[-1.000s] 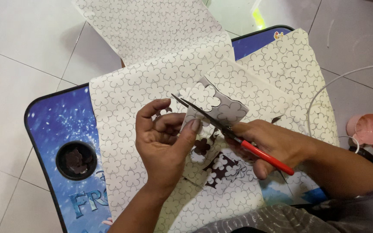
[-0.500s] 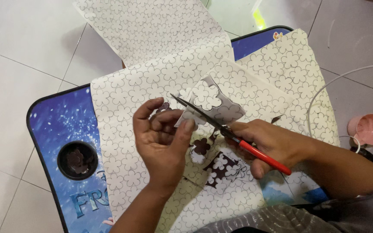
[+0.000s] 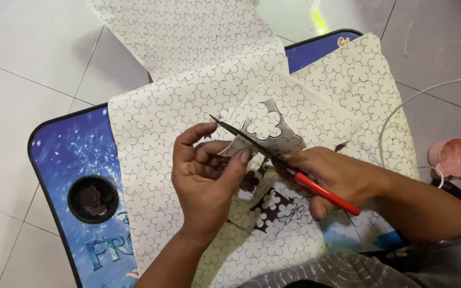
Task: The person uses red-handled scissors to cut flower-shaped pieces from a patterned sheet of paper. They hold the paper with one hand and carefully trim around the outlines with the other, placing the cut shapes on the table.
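Since a moment ago the paper piece (image 3: 262, 130) has turned slightly in the left hand (image 3: 206, 178), pinched above the blue table (image 3: 70, 154), while the right hand (image 3: 337, 178) grips red-handled scissors (image 3: 286, 162), blades parted mid-cut around 1 flower, many uncut flowers left on the sheets (image 3: 188, 90).

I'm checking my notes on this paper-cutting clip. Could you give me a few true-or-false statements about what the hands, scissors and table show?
1. The right hand holds red-handled scissors. True.
2. The left hand pinches a small flower-patterned paper piece. True.
3. The scissors lie unused on the floor. False: their blades are at the paper piece.
4. The table is plain green. False: it is blue with a black rim.
5. The table's round cup hole holds dark scraps. True.
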Tool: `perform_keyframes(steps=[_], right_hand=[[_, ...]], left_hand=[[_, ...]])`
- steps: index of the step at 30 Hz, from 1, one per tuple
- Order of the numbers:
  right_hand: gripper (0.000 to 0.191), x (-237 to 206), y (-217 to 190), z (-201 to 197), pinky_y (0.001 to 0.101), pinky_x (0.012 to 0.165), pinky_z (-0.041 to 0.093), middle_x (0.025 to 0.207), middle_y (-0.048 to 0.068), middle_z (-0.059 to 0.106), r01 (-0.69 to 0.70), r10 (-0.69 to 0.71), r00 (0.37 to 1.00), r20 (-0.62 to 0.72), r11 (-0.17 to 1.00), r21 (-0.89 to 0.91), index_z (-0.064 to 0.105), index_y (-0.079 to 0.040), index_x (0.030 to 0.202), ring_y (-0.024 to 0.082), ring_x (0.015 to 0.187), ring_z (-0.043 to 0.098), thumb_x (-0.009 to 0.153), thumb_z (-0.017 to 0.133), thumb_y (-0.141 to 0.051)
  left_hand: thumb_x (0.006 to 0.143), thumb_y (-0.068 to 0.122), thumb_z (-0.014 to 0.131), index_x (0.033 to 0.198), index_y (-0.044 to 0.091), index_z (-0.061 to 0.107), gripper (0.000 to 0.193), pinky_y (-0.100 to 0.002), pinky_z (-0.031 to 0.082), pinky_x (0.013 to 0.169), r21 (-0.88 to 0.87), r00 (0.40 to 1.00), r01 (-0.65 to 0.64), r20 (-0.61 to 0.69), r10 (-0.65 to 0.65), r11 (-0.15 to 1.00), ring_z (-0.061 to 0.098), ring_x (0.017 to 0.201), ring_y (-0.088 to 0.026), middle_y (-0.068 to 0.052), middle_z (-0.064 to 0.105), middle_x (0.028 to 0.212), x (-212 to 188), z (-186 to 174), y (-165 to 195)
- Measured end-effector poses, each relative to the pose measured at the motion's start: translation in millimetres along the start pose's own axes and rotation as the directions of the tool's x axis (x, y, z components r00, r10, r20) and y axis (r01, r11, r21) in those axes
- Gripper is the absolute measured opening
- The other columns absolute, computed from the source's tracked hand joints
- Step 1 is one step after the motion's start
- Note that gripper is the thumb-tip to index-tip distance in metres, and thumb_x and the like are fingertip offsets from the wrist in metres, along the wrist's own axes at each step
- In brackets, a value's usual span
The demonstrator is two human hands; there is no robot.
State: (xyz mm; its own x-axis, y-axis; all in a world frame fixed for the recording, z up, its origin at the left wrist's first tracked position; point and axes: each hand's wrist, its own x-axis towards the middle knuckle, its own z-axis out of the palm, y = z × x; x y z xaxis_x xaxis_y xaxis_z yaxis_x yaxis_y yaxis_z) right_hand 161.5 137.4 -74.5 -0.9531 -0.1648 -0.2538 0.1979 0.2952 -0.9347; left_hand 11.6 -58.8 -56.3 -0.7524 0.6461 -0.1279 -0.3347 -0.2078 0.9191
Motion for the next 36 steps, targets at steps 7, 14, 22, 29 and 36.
perform_keyframes(steps=[7, 14, 22, 29, 36], right_hand=[[0.097, -4.5, 10.9, 2.1, 0.0280, 0.042, 0.049, 0.058, -0.005, 0.054, -0.004, 0.005, 1.000, 0.023, 1.000, -0.017, 0.062, -0.011, 0.084, 0.011, 0.047, 0.058, 0.066, 0.042, -0.104], [0.093, -6.3, 14.2, 0.9, 0.0293, 0.043, 0.049, 0.060, -0.004, 0.051, 0.012, -0.010, 1.000, 0.016, 0.997, -0.078, 0.060, -0.012, 0.083, 0.011, 0.049, 0.056, 0.068, 0.044, -0.102], [0.090, -8.1, 18.5, -1.0, 0.0313, 0.050, 0.049, 0.067, -0.002, 0.049, 0.034, -0.032, 0.999, 0.030, 0.997, -0.068, 0.057, -0.011, 0.076, 0.013, 0.055, 0.055, 0.068, 0.048, -0.100], [0.094, -6.8, 14.3, -2.8, 0.0314, 0.051, 0.049, 0.072, 0.002, 0.053, 0.015, -0.013, 0.999, 0.030, 0.999, -0.049, 0.061, -0.008, 0.080, 0.014, 0.058, 0.058, 0.066, 0.050, -0.100], [0.104, -0.1, 2.3, -0.3, 0.0266, 0.050, 0.056, 0.073, 0.000, 0.060, -0.060, 0.059, 0.998, 0.021, 0.996, 0.058, 0.062, -0.007, 0.096, 0.011, 0.059, 0.066, 0.061, 0.047, -0.104]], left_hand=[[0.088, -0.009, 0.074, 0.138, 0.001, 0.045, 0.058, -0.024, 0.065, 0.069, 0.034, 0.999, -0.035, -0.014, 0.035, 0.999, 0.072, 0.086, -0.012, -0.011, 0.071, 0.100, 2.6, -3.5, 0.8], [0.092, -0.010, 0.075, 0.141, 0.001, 0.044, 0.059, -0.022, 0.062, 0.077, 0.100, 0.988, -0.153, 0.010, 0.153, 0.983, 0.070, 0.091, -0.011, -0.010, 0.070, 0.100, 3.9, -9.3, -3.7], [0.092, -0.009, 0.076, 0.141, 0.002, 0.044, 0.059, -0.024, 0.064, 0.079, 0.120, 0.976, -0.216, -0.002, 0.217, 0.969, 0.073, 0.092, -0.013, -0.011, 0.071, 0.103, 7.1, -14.0, -5.0], [0.094, -0.011, 0.076, 0.139, 0.002, 0.047, 0.054, -0.024, 0.064, 0.086, 0.169, 0.964, -0.263, 0.016, 0.264, 0.950, 0.073, 0.099, -0.014, -0.012, 0.071, 0.109, 7.4, -15.7, -6.0], [0.090, -0.009, 0.076, 0.136, 0.003, 0.049, 0.054, -0.019, 0.063, 0.078, 0.078, 0.981, -0.193, 0.006, 0.193, 0.978, 0.072, 0.097, -0.012, -0.011, 0.065, 0.116, 4.7, -9.1, -13.3]])
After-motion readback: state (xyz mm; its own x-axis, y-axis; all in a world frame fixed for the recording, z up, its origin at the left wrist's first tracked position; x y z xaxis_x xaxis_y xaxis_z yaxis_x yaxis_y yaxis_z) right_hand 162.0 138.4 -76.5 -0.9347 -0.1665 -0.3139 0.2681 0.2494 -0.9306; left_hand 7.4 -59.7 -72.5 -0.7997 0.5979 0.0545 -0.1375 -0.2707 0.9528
